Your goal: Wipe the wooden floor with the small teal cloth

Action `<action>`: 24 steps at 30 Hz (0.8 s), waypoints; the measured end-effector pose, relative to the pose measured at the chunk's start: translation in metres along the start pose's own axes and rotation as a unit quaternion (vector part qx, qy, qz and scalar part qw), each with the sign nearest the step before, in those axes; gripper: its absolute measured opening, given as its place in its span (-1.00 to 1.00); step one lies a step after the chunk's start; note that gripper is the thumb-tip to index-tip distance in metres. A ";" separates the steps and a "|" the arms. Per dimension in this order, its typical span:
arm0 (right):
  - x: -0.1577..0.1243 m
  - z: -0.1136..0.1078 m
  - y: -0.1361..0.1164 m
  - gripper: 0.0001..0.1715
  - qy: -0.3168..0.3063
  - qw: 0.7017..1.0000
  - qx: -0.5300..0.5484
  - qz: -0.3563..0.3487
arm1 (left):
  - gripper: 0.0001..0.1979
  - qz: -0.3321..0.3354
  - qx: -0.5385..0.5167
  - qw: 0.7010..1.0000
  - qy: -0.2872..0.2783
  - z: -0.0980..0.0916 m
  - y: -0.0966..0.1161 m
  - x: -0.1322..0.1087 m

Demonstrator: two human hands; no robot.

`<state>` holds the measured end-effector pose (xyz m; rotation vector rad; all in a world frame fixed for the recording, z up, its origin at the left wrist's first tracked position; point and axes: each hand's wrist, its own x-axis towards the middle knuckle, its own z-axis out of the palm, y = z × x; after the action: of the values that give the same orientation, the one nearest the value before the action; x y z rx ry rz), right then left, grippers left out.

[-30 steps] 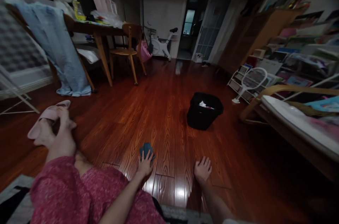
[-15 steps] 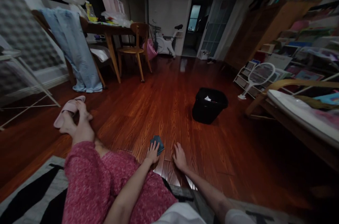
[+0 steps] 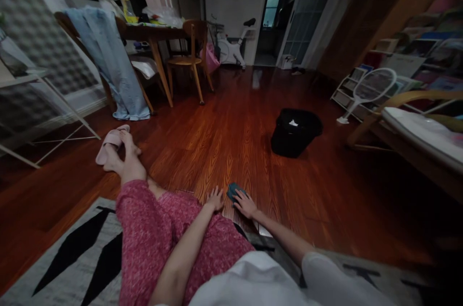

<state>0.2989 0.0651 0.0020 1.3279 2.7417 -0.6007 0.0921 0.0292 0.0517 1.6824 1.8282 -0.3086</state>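
On the red-brown wooden floor (image 3: pixel 202 146), just in front of the person's lap, a dark teal cloth (image 3: pixel 232 191) is seen, small and bunched. It is partly covered by the right hand (image 3: pixel 246 204), fingers stretched over it; whether the cloth is gripped or merely pressed cannot be told. Just beside, the left hand (image 3: pixel 215 198) is held open, fingers spread, nothing grasped, close by the pink trousers (image 3: pixel 152 229). Farther ahead to the right, a black bin (image 3: pixel 294 139) is stood upright, something white (image 3: pixel 293 123) visible within. Over to the left, a pink slipper (image 3: pixel 111 139) is seen by the bare feet, and beyond it pale blue jeans (image 3: pixel 112 69) are draped over a chair, down to the floor. At the back, a white exercise bike (image 3: pixel 231 50) is parked by the wall.
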 end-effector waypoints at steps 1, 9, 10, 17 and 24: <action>-0.020 0.005 0.009 -0.47 0.008 1.000 -0.002 0.005 | -0.20 0.010 0.004 1.000 -0.011 0.001 0.000 0.001; -0.109 0.041 0.037 -0.38 0.042 0.998 -0.029 0.039 | -0.32 0.054 0.026 0.994 -0.093 0.015 -0.004 0.009; -0.102 0.041 0.035 -0.35 0.039 0.998 -0.035 0.040 | -0.31 0.055 0.028 0.994 -0.095 0.016 -0.004 0.009; 0.010 0.000 0.028 -0.29 -0.015 0.993 -0.034 0.110 | -0.25 0.048 0.045 0.992 -0.105 0.014 0.000 0.007; 0.048 -0.009 0.016 -0.22 -0.009 0.991 -0.024 0.131 | -0.18 0.049 0.046 0.992 -0.110 0.014 0.000 0.006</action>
<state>0.2819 0.1134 -0.0043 1.6243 2.4912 -0.5211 0.0961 0.0263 0.0374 1.7192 1.5854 -0.5212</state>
